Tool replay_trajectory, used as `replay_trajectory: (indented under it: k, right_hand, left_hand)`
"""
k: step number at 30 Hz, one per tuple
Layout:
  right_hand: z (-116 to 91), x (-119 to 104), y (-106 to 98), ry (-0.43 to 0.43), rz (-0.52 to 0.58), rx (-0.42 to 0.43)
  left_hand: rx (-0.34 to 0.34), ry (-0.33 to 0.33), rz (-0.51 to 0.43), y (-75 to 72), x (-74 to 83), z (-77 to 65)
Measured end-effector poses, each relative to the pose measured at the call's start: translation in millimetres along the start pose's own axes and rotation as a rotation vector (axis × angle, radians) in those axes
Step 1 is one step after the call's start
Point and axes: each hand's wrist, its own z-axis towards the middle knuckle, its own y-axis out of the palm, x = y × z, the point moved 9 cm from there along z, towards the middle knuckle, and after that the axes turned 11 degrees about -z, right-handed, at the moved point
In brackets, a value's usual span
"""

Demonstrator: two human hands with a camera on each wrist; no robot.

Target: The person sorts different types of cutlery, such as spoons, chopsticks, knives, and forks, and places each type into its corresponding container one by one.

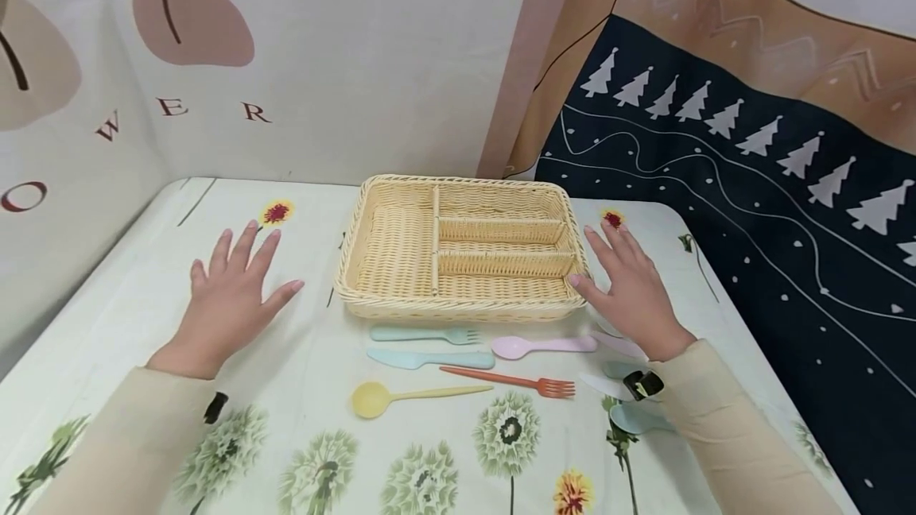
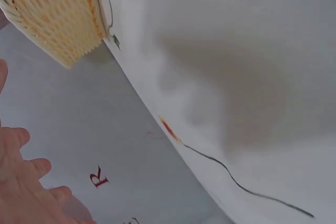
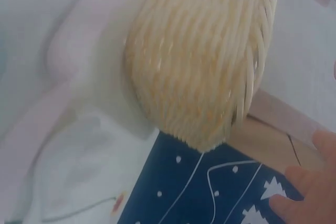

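My left hand (image 1: 232,292) hovers with spread fingers over the left of the table, apart from everything on it. On the other side my right hand (image 1: 633,296) is also spread, its thumb right at the right end of a woven basket (image 1: 458,310). That basket has one wide compartment at left and three narrow ones at right. In front of it lie a green fork (image 1: 415,334), a blue knife (image 1: 429,359), a yellow spoon (image 1: 373,400), an orange fork (image 1: 529,382) and a pink spoon (image 1: 544,346). In the right wrist view, the fingers are beside the basket (image 3: 194,56).
More cutlery lies below my right wrist and sleeve, partly hidden, including a blue-grey piece (image 1: 637,419) and a whitish piece (image 1: 604,386). A flower-print cloth (image 1: 300,420) covers the table. Behind it hangs a pale curtain (image 1: 358,102), with a dark tree-patterned one (image 1: 716,181) at right.
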Motion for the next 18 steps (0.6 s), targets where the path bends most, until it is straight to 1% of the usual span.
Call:
replay_trajectory:
  k: [3, 7, 13, 18]
  right_hand:
    - [0.1, -4.3, 4.5, -0.005, 0.025, -0.006]
    - [0.5, -10.4, 10.3, -0.009, 0.043, -0.020]
    - [-0.7, -22.1, 16.8, -0.027, 0.079, -0.045]
    - [-2.7, -31.9, 19.8, -0.054, 0.129, -0.050]
  left_hand:
    - [-0.022, 0.014, -0.019, 5.2, 9.9, 9.8]
    - [-0.079, 0.003, -0.047, 15.2, 17.8, 22.1]
    - [-0.146, -0.025, -0.116, 28.9, 24.5, 37.6]
    - [-0.166, -0.035, -0.179, 35.3, 29.2, 47.4]
